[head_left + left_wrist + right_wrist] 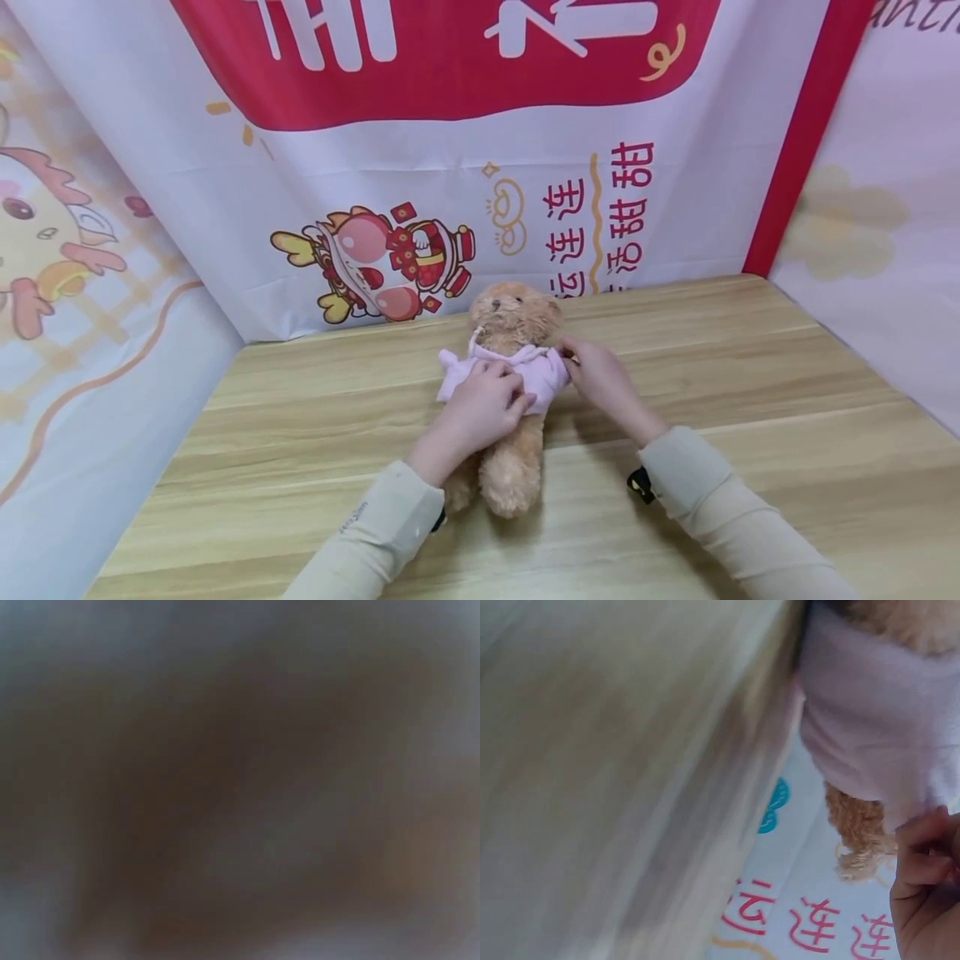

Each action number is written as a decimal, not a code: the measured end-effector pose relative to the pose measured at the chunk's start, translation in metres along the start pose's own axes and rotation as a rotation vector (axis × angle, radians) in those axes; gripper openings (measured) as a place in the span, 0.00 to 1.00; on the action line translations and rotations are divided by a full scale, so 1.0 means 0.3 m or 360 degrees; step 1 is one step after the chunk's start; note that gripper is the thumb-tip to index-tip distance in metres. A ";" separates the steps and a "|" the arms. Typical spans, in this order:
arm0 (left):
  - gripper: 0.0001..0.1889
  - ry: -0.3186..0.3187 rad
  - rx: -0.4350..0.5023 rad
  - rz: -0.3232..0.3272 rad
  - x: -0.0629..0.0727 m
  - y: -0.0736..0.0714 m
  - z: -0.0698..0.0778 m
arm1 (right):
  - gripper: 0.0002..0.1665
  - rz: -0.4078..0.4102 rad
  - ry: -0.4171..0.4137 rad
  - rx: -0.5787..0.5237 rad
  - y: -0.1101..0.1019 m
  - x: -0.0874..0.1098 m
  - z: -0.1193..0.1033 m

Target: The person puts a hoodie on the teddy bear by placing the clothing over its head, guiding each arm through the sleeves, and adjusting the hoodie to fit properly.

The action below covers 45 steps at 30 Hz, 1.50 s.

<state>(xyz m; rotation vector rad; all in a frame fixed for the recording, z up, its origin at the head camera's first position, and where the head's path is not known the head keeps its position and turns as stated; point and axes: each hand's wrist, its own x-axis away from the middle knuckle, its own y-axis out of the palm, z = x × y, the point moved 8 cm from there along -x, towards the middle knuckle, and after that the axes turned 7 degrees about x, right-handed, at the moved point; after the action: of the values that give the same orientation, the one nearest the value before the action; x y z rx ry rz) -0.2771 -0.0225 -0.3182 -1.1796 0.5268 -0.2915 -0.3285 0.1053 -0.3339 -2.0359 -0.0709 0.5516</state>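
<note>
A light-brown teddy bear [512, 479] lies face up on the wooden table, its head toward the back wall. It wears a pale pink hoodie [551, 382] with a white drawstring at the neck. My left hand [480, 407] lies over the hoodie's front, fingers curled into the cloth. At the bear's right-hand side in the head view, my right hand [600, 379] pinches the end of the hoodie's sleeve. The right wrist view shows those fingers [922, 825] at the pink cloth [870, 712], with brown fur beside it. The left wrist view is dark and blurred.
The wooden table [300, 433] reaches back to a white and red printed banner [420, 158]. Printed cloth also hangs along the left side [90, 250] and the right side [885, 250]. Small black pieces [641, 485] show at the cuffs of my pale sleeves.
</note>
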 end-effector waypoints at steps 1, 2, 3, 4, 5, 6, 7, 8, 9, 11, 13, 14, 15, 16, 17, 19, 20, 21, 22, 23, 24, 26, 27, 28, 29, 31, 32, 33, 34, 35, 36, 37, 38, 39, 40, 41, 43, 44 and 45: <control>0.16 -0.0027 -0.0046 0.0055 -0.001 -0.003 0.002 | 0.08 -0.0013 0.0026 -0.0056 -0.002 0.001 -0.004; 0.18 -0.0054 -0.0092 0.0108 -0.001 -0.006 0.005 | 0.08 -0.0031 0.0057 -0.0117 -0.003 0.002 -0.007; 0.19 -0.0080 -0.0141 0.0163 -0.001 -0.010 0.008 | 0.09 -0.0050 0.0077 -0.0168 -0.006 0.003 -0.012; 0.20 -0.0109 -0.0188 0.0209 0.000 -0.012 0.011 | 0.09 -0.0074 0.0087 -0.0209 -0.007 0.004 -0.018; 0.21 -0.0141 -0.0229 0.0245 0.000 -0.014 0.012 | 0.10 -0.0099 0.0090 -0.0246 -0.008 0.004 -0.025; 0.21 -0.0164 -0.0270 0.0273 0.000 -0.014 0.014 | 0.11 -0.0118 0.0085 -0.0268 -0.009 0.005 -0.031; 0.21 -0.0179 -0.0302 0.0286 -0.001 -0.013 0.016 | 0.12 -0.0132 0.0078 -0.0274 -0.011 0.006 -0.037; 0.20 -0.0194 -0.0317 0.0287 -0.002 -0.012 0.017 | 0.13 -0.0137 0.0068 -0.0272 -0.013 0.007 -0.042; 0.19 -0.0209 -0.0322 0.0286 -0.004 -0.009 0.016 | 0.13 -0.0137 0.0059 -0.0254 -0.015 0.009 -0.047; 0.17 -0.0232 -0.0297 0.0275 -0.007 -0.003 0.013 | 0.13 -0.0103 0.0028 -0.0157 -0.019 0.014 -0.056; 0.15 -0.0245 -0.0248 0.0270 -0.009 0.002 0.009 | 0.11 -0.0044 0.0018 -0.0058 -0.023 0.019 -0.061; 0.15 -0.0250 -0.0227 0.0270 -0.010 0.004 0.007 | 0.09 -0.0014 0.0018 -0.0010 -0.024 0.022 -0.063; 0.15 -0.0250 -0.0208 0.0270 -0.010 0.006 0.006 | 0.07 0.0014 0.0016 0.0044 -0.025 0.025 -0.065; 0.15 -0.0248 -0.0191 0.0268 -0.011 0.008 0.005 | 0.05 0.0039 0.0012 0.0091 -0.024 0.026 -0.065; 0.15 -0.0249 -0.0168 0.0269 -0.011 0.008 0.004 | 0.05 0.0049 0.0015 0.0106 -0.023 0.027 -0.064; 0.15 -0.0253 -0.0141 0.0272 -0.010 0.008 0.003 | 0.05 0.0073 0.0021 0.0151 -0.020 0.025 -0.055; 0.15 -0.0254 -0.0130 0.0269 -0.009 0.009 0.001 | 0.05 0.0080 0.0021 0.0174 -0.019 0.022 -0.048; 0.15 -0.0255 -0.0117 0.0262 -0.008 0.010 0.000 | 0.04 0.0089 0.0023 0.0194 -0.019 0.019 -0.040; 0.14 -0.0252 -0.0107 0.0256 -0.006 0.010 0.001 | 0.04 0.0102 0.0032 0.0203 -0.021 0.015 -0.029; 0.14 -0.0242 -0.0101 0.0248 -0.004 0.011 0.002 | 0.03 0.0119 0.0045 0.0206 -0.024 0.012 -0.018; 0.14 -0.0237 -0.0098 0.0238 -0.003 0.012 0.003 | 0.02 0.0135 0.0056 0.0212 -0.027 0.008 -0.008; 0.13 -0.0225 -0.0102 0.0250 0.000 0.010 0.003 | 0.02 0.0158 0.0064 0.0199 -0.032 0.003 0.005; 0.12 -0.0225 -0.0108 0.0260 0.001 0.007 0.003 | 0.02 0.0175 0.0067 0.0181 -0.035 0.003 0.008; 0.12 -0.0229 -0.0113 0.0274 0.000 0.005 -0.001 | 0.02 0.0184 0.0070 0.0152 -0.038 0.002 0.009; 0.12 -0.0241 -0.0116 0.0289 -0.003 0.001 -0.006 | 0.02 0.0186 0.0073 0.0119 -0.040 0.003 0.007; 0.11 -0.0263 -0.0119 0.0347 -0.008 -0.009 -0.016 | 0.02 0.0173 0.0077 0.0054 -0.046 0.007 -0.002; 0.11 -0.0274 -0.0119 0.0365 -0.010 -0.012 -0.021 | 0.02 0.0161 0.0075 0.0017 -0.048 0.010 -0.008; 0.11 -0.0288 -0.0113 0.0375 -0.013 -0.015 -0.025 | 0.02 0.0148 0.0065 -0.0026 -0.050 0.014 -0.017; 0.11 -0.0298 -0.0106 0.0383 -0.015 -0.016 -0.028 | 0.03 0.0124 0.0047 -0.0066 -0.051 0.018 -0.028; 0.11 -0.0306 -0.0098 0.0393 -0.017 -0.018 -0.031 | 0.04 0.0104 0.0018 -0.0086 -0.051 0.023 -0.041; 0.11 -0.0313 -0.0096 0.0402 -0.018 -0.019 -0.033 | 0.07 0.0083 -0.0023 -0.0099 -0.050 0.027 -0.054; 0.11 -0.0327 -0.0098 0.0402 -0.019 -0.019 -0.036 | 0.10 0.0069 -0.0067 -0.0110 -0.048 0.031 -0.068; 0.11 -0.0342 -0.0102 0.0401 -0.021 -0.019 -0.039 | 0.13 0.0052 -0.0110 -0.0116 -0.046 0.035 -0.082; 0.11 -0.0358 -0.0111 0.0399 -0.023 -0.018 -0.043 | 0.16 0.0042 -0.0156 -0.0109 -0.045 0.038 -0.094; 0.11 -0.0373 -0.0118 0.0396 -0.024 -0.018 -0.047 | 0.19 0.0033 -0.0194 -0.0091 -0.043 0.041 -0.105; 0.11 -0.0384 -0.0127 0.0393 -0.025 -0.018 -0.050 | 0.21 0.0028 -0.0224 -0.0073 -0.043 0.043 -0.113; 0.11 -0.0403 -0.0144 0.0380 -0.026 -0.016 -0.055 | 0.23 0.0014 -0.0250 -0.0061 -0.041 0.045 -0.121; 0.11 -0.0410 -0.0133 0.0373 -0.026 -0.015 -0.058 | 0.23 0.0006 -0.0248 -0.0055 -0.040 0.046 -0.122; 0.11 -0.0419 -0.0115 0.0366 -0.027 -0.014 -0.061 | 0.23 -0.0004 -0.0229 -0.0053 -0.039 0.046 -0.120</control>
<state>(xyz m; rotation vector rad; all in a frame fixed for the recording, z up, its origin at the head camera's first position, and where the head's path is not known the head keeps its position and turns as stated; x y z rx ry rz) -0.2934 -0.0347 -0.3175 -1.1927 0.4388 0.0806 -0.2995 0.0858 -0.3142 -2.0255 -0.1701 0.6990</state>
